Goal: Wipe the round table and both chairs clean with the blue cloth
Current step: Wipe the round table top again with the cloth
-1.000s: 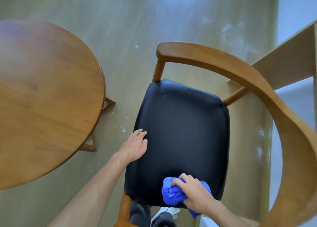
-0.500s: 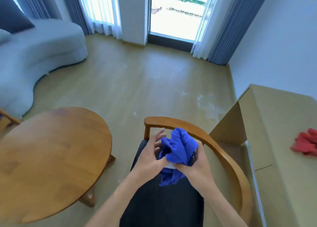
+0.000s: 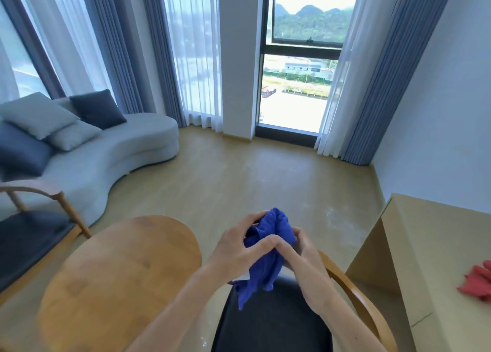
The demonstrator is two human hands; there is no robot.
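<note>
From the head view, the look has lifted since 1 second ago: then the gaze dropped straight onto the black seat, with the right hand pressing the cloth on its near edge and the left hand flat on the seat's left side. Half a second ago both hands had already raised the cloth in front of the chair back. Now the window, the curtains and the grey sofa (image 3: 111, 155) fill the upper half of the frame.

The blue cloth (image 3: 268, 248) is bunched up in the air at centre frame, above the near chair (image 3: 353, 290), clear of the seat. The left hand (image 3: 239, 248) grips it from the left, fingers curled around the upper folds. The right hand (image 3: 297, 248) grips it from the right, fingers wrapped behind the bundle. The 2 thumbs meet in front of the cloth, so the hands are together and clamped on it. A loose tail of cloth hangs below them toward the black seat, with a small white tag showing at its left edge.

The round table (image 3: 111, 280) lies at lower left, just beside the near chair. The second chair (image 3: 39, 218) stands at the left edge, between table and sofa. At lower right a pale wooden desk (image 3: 430, 245) carries a red cloth (image 3: 478, 282).
</note>
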